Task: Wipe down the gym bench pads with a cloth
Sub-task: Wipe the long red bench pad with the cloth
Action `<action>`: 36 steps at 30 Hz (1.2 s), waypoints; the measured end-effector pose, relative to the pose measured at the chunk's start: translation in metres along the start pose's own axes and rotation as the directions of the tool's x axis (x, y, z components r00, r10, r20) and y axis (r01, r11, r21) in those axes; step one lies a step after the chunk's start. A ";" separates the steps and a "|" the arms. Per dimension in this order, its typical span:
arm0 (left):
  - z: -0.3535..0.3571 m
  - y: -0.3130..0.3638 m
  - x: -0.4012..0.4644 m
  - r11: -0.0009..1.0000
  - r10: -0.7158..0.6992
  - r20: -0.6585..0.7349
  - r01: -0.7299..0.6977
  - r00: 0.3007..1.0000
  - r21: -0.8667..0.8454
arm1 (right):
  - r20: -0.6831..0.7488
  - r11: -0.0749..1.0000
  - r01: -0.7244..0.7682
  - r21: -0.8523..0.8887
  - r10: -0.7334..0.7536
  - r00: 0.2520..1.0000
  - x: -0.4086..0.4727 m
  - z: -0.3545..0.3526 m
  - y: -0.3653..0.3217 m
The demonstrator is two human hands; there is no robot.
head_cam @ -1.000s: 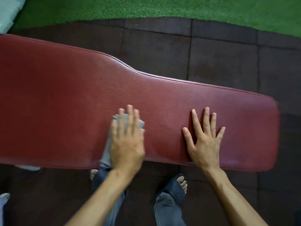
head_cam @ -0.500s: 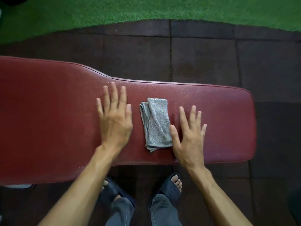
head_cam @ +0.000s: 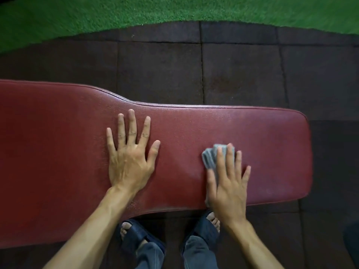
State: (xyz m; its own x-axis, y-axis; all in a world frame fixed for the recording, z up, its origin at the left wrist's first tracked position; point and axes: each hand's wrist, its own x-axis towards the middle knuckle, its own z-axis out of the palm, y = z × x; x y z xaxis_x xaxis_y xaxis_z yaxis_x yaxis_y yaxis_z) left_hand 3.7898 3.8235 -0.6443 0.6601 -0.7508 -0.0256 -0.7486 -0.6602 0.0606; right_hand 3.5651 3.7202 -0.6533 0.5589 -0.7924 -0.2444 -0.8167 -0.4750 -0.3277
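Observation:
A long dark red bench pad (head_cam: 194, 129) runs across the view, wide at the left and narrower at the right. A folded grey cloth (head_cam: 209, 157) lies on the narrow part, pressed flat under my right hand (head_cam: 228, 183), whose fingers are spread over it; only the cloth's far left corner shows. My left hand (head_cam: 130, 158) rests palm down on the pad's middle with fingers apart and nothing in it, well to the left of the cloth.
Dark rubber floor tiles (head_cam: 242, 74) surround the bench. Green artificial turf (head_cam: 174, 8) lies beyond them at the top. My feet in dark sandals (head_cam: 136, 235) and jeans stand under the pad's near edge.
A second ago my left hand pressed the cloth. It then let go and the cloth lay between both hands. Now my right hand covers the cloth and has slid it to the right.

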 end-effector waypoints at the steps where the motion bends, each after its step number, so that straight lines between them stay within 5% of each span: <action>1: 0.000 0.000 0.002 1.000 0.001 -0.003 -0.001 1.000 -0.001 | -0.024 0.998 -0.059 0.020 0.059 0.998 0.024 -0.005 -0.002; 4: 0.001 -0.002 0.001 1.000 -0.014 -0.014 0.014 1.000 0.011 | -0.103 0.989 -0.138 0.053 0.143 0.984 0.101 -0.014 -0.036; 6: 0.001 -0.001 0.002 1.000 -0.014 -0.011 0.014 1.000 0.014 | -0.106 0.998 -0.060 0.002 0.060 0.993 0.120 -0.009 -0.062; 12: 0.001 0.003 -0.001 1.000 -0.023 -0.004 0.023 1.000 -0.020 | 0.002 0.972 0.224 -0.068 -0.225 0.974 0.009 0.004 -0.027; 18: 0.009 0.069 -0.009 0.993 0.107 0.029 -0.106 0.994 -0.048 | -0.027 0.988 -0.151 -0.014 0.151 0.988 0.046 -0.033 0.085; 21: 0.018 0.113 0.004 0.993 0.019 0.010 -0.018 1.000 -0.116 | -0.109 0.982 -0.181 0.052 0.186 0.976 0.112 -0.046 0.082; 28: 0.032 0.157 0.017 0.995 0.071 0.001 -0.071 0.997 -0.071 | -0.007 0.991 0.136 -0.018 -0.136 0.991 0.040 -0.029 0.083; 33: 0.033 0.160 0.016 0.998 0.057 -0.005 -0.057 0.998 -0.034 | -0.012 0.971 -0.238 -0.001 0.238 0.971 0.046 -0.052 0.178; 36: 0.033 0.161 0.016 0.999 0.041 0.000 -0.041 0.999 -0.030 | -0.089 0.949 -0.309 0.067 0.314 0.945 0.107 -0.066 0.179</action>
State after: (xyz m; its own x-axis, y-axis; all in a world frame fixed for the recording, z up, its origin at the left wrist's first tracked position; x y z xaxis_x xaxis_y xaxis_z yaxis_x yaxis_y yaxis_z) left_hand 3.6777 3.7042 -0.6681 0.6287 -0.7773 -0.0235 -0.7729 -0.6279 0.0913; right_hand 3.4686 3.5253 -0.6779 0.2594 -0.9321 -0.2529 -0.9377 -0.1804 -0.2970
